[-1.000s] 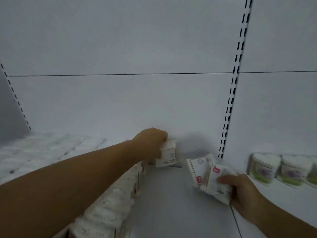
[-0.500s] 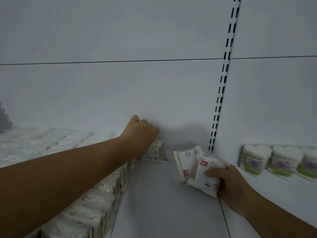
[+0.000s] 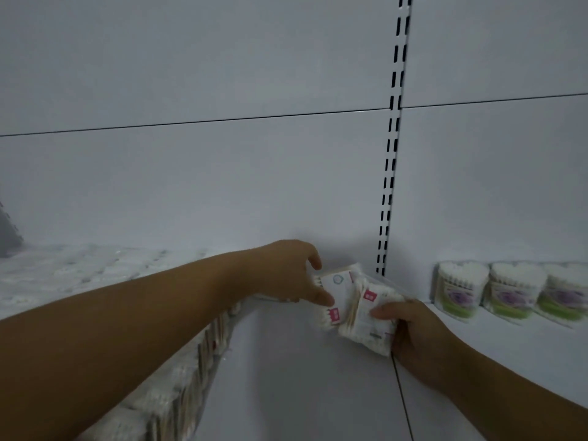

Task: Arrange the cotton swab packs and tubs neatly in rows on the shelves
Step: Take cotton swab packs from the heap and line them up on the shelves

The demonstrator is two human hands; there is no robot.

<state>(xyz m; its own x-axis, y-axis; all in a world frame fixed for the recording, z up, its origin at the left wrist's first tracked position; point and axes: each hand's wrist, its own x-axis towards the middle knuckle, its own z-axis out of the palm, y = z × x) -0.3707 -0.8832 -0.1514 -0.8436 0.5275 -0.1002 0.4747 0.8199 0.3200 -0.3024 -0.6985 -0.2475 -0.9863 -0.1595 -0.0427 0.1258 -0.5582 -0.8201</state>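
Observation:
My right hand (image 3: 413,332) grips a small stack of cotton swab packs (image 3: 366,316), white with pink labels, held low over the white shelf (image 3: 302,383) near its back wall. My left hand (image 3: 291,275) reaches across from the left, its thumb and fingers pinching the leftmost pack (image 3: 334,297) of that stack. Standing swab packs fill the left part of the shelf in rows (image 3: 191,361). Heart-shaped swab tubs (image 3: 461,289) with green and purple labels stand in a row on the neighbouring shelf at the right.
A slotted upright (image 3: 389,186) runs up the white back panel just behind the held packs. A seam (image 3: 402,399) divides the two shelf boards. Bare shelf surface lies between the rows at left and the seam.
My left hand let go of the pack it set at the back of the row and moved right to the stack in my right hand. The view has shifted.

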